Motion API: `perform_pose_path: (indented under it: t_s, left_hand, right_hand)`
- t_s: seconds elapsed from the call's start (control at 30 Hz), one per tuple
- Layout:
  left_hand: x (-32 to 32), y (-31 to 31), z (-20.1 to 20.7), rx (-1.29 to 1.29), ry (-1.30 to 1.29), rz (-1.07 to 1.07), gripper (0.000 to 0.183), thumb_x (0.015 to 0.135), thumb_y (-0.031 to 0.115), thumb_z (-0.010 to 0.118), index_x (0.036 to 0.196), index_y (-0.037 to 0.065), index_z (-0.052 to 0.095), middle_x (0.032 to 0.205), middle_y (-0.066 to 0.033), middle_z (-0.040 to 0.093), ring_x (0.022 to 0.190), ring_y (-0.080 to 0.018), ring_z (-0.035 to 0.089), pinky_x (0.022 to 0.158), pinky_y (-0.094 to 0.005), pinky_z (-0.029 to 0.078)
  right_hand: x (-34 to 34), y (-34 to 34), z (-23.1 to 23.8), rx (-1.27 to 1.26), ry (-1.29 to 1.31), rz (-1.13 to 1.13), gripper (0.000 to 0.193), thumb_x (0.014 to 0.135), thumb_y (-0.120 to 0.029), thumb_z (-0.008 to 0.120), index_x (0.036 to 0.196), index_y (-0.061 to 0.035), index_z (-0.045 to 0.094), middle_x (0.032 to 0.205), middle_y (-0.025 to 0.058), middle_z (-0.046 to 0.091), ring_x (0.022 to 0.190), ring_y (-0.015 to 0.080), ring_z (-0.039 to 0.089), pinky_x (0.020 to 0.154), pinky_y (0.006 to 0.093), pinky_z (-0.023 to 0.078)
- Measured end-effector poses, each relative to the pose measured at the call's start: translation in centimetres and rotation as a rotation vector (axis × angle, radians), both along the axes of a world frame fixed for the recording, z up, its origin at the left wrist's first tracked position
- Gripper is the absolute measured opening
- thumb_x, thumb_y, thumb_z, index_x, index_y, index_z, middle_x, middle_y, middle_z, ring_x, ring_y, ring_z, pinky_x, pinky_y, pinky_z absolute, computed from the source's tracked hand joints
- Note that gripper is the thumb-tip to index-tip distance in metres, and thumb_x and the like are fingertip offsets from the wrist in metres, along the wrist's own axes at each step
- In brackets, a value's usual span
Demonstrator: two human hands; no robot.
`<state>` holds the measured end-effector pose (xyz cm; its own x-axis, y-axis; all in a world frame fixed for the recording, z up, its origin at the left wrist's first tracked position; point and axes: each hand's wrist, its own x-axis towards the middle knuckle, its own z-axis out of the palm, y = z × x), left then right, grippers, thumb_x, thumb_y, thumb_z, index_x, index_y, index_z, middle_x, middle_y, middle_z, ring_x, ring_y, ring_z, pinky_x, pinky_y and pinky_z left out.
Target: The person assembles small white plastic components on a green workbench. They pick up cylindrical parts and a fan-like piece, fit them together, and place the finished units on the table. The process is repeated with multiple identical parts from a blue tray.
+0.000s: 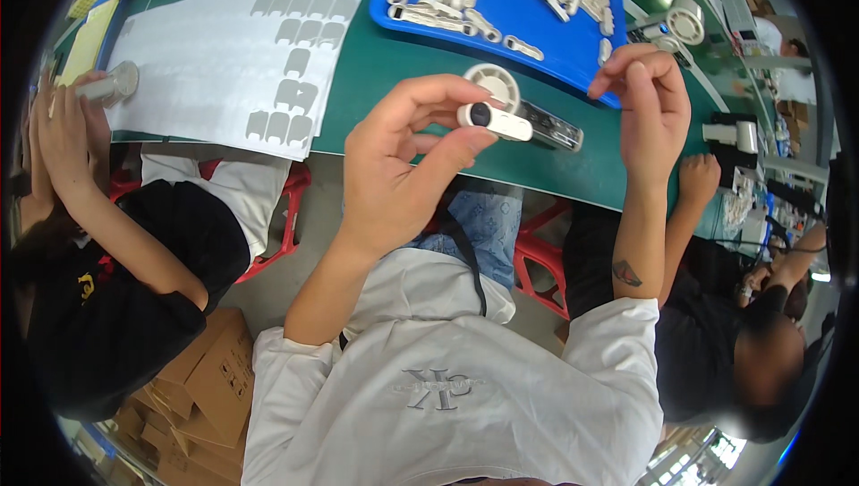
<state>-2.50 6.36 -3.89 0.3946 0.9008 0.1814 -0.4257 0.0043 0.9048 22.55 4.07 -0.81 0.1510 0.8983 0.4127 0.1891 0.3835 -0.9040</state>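
My left hand (398, 159) pinches a small cream-white plastic part (506, 123) with a dark round end between thumb and fingers. It is raised above the green table (385, 83). Just beyond this part, a round white slotted fan head (492, 83) and a dark, glossy long piece (557, 128) show on the table side; whether they are joined is hidden. My right hand (653, 110) is lifted by the near right corner of the blue tray (483, 38). Its fingers are curled in toward the thumb, and what they hold, if anything, cannot be made out.
Several cream plastic parts (438, 16) lie loose in the tray. Left of it are white sheets (197, 65) with grey pads (295, 92). Another white fan (684, 25) stands to the tray's right. People sit close on both sides, one with hands (67, 128) at the table.
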Motion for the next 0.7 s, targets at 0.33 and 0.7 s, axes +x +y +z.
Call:
perform_pose_path:
  t_s: [0.33, 0.7]
  left_hand:
    - [0.9, -3.0, 1.3, 0.069, 0.004, -0.040, 0.028, 0.089, -0.005, 0.065, 0.116, -0.005, 0.057, 0.111, -0.0188, 0.068, 0.092, -0.0141, 0.066, 0.071, -0.0224, 0.055]
    - [2.2, -4.6, 2.7, 0.228, 0.051, -0.093, 0.028, 0.088, -0.005, 0.065, 0.115, -0.005, 0.056, 0.112, -0.0213, 0.067, 0.093, -0.0168, 0.066, 0.073, -0.0258, 0.057]
  right_hand:
    - [-0.6, -6.7, 3.5, 0.117, 0.572, 0.787, 0.018, 0.095, -0.022, 0.053, 0.095, -0.0126, 0.038, 0.092, 0.0099, 0.053, 0.065, 0.0200, 0.059, 0.061, 0.0348, 0.050]
    - [-0.6, -9.2, 2.5, 0.204, 0.804, 1.009, 0.016, 0.096, -0.020, 0.051, 0.093, -0.0102, 0.039, 0.092, 0.0167, 0.057, 0.065, 0.0236, 0.061, 0.059, 0.0359, 0.050]
